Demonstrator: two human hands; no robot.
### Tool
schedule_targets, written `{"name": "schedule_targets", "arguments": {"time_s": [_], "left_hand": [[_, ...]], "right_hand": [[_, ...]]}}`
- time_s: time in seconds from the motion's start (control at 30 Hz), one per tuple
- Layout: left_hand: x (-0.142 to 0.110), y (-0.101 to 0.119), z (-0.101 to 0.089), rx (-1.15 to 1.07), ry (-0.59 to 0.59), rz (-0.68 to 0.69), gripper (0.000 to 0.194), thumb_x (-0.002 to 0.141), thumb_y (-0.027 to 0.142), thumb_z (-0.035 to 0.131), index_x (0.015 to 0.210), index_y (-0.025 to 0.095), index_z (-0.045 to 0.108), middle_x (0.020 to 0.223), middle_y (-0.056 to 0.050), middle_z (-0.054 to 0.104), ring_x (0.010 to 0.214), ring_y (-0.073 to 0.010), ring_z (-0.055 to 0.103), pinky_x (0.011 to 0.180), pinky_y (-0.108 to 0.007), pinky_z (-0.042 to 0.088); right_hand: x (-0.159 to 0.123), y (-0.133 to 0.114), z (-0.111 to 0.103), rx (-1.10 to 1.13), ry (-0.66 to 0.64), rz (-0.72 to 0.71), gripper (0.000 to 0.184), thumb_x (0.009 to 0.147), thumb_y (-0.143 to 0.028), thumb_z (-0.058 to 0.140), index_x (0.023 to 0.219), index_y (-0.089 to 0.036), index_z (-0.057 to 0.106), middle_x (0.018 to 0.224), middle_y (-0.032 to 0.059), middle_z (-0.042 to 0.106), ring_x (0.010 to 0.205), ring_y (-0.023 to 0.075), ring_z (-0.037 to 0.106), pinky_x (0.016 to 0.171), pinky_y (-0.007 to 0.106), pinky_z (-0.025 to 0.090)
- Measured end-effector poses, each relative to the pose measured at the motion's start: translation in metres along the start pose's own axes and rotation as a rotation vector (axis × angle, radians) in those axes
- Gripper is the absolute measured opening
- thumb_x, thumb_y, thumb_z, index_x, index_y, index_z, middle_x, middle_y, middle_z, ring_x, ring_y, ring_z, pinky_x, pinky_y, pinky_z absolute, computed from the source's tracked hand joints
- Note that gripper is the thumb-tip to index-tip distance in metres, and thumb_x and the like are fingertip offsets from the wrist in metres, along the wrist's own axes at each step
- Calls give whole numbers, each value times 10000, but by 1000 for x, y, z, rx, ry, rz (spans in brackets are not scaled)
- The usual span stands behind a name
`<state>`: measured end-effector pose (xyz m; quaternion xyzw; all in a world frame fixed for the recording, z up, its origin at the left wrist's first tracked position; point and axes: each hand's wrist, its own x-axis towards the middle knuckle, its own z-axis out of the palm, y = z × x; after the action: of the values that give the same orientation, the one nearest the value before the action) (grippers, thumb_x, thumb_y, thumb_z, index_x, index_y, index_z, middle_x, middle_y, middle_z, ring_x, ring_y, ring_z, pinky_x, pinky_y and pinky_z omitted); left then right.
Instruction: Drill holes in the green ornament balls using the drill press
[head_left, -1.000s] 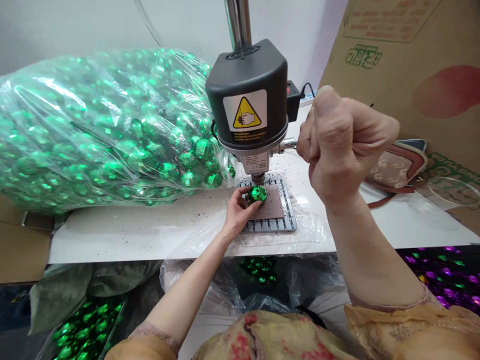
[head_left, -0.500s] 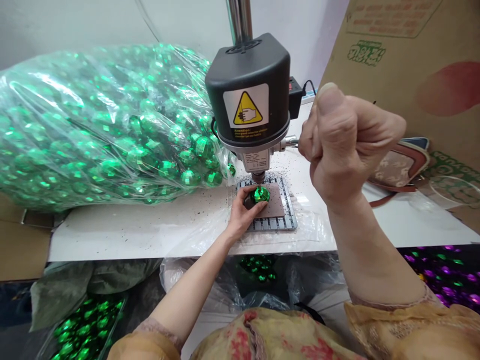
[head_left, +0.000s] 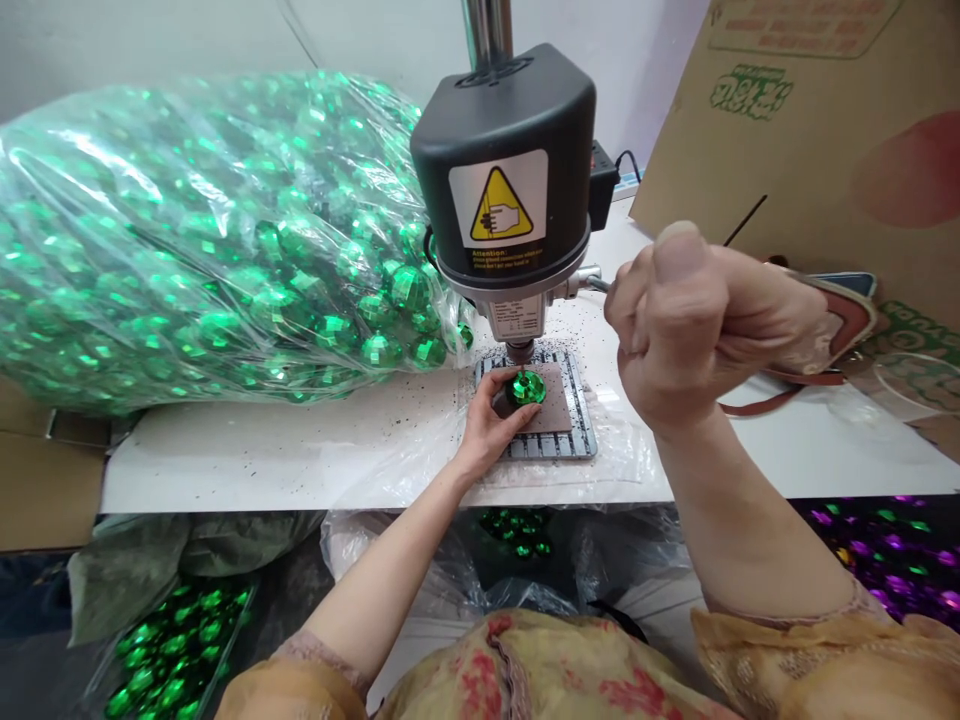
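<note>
A shiny green faceted ball (head_left: 527, 386) rests on the brown square pad of the drill press's slotted metal base (head_left: 583, 438). My left hand (head_left: 491, 420) is closed round its left and near sides, thumb in front. Just above the ball is the chuck (head_left: 520, 351) of the black bench drill press (head_left: 506, 120), which bears a yellow warning label. My right hand (head_left: 686, 320) makes a fist round the press's feed lever (head_left: 598, 284), to the right of the machine; most of the lever is hidden in the fist.
A large clear bag (head_left: 210, 240) full of green balls lies left of the press. Dark shavings dot the white table (head_left: 225, 460). A cardboard box (head_left: 817, 150) and a small handbag (head_left: 851, 315) are at right. Below the edge are green balls (head_left: 172, 640) and purple balls (head_left: 900, 575).
My right fist has moved down with the lever, and a thin dark rod now shows behind it. My left hand and the ball have shifted slightly right. The view has tilted a little.
</note>
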<state>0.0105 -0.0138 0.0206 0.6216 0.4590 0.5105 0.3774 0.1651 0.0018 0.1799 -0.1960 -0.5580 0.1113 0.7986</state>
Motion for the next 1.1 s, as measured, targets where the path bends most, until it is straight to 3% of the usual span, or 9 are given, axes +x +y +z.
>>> {"name": "schedule_targets", "arguments": {"time_s": [0.13,0.33,0.53,0.73,0.83,0.97,1.03,1.1], "left_hand": [[0,-5,0,2,-6,-2,521,788,415,815,1211,218,583,1270,-110,658,1187,-242,644,1040,-400,519],[0,-10,-1,-5,-10,-7,531,784,415,819,1216,219,580,1294,-112,646,1229,-255,621,1088,-428,485],[0,-8,-1,-22,-16,-2,519,786,395,821,1212,223,581,1285,-106,648,1222,-245,623,1081,-415,486],[-1,-7,-1,-9,-5,2,530,778,408,826,1206,223,576,1284,-106,648,1220,-247,623,1079,-419,485],[0,-5,0,-3,-1,0,525,778,419,823,1195,219,576,1259,-107,661,1193,-244,640,1051,-407,505],[0,1,3,64,65,4,481,778,392,821,1158,213,587,1174,-95,682,1114,-228,666,984,-381,534],[-9,6,2,152,148,43,426,787,376,805,1106,208,579,1111,-81,678,1045,-213,674,916,-361,549],[-27,13,-1,257,135,177,389,803,367,776,1082,201,562,1073,-76,665,993,-206,674,844,-344,557]], "right_hand": [[-5,6,-2,43,14,-76,599,917,-311,576,477,-171,194,413,-44,274,373,62,226,423,331,153],[-13,13,-8,78,-29,-73,600,915,-314,554,468,-177,177,405,-45,245,371,76,228,411,334,168],[-19,22,-9,64,3,-270,498,892,-173,532,486,-184,244,417,-64,275,364,58,265,392,286,221],[-29,32,-16,123,-101,-390,446,853,-130,538,549,-206,221,429,-77,240,325,56,268,358,277,235],[-24,23,-10,81,-41,-301,486,864,-151,566,514,-192,232,415,-68,256,331,56,280,362,290,226],[6,3,9,37,112,-63,587,894,-354,642,472,-181,273,397,-61,267,362,47,267,429,312,148],[22,-2,16,28,54,-30,585,881,-451,639,467,-192,318,422,-60,280,382,45,288,449,308,174],[30,-4,18,10,36,-8,583,867,-516,620,476,-205,321,435,-57,263,390,54,291,452,311,189]]}}
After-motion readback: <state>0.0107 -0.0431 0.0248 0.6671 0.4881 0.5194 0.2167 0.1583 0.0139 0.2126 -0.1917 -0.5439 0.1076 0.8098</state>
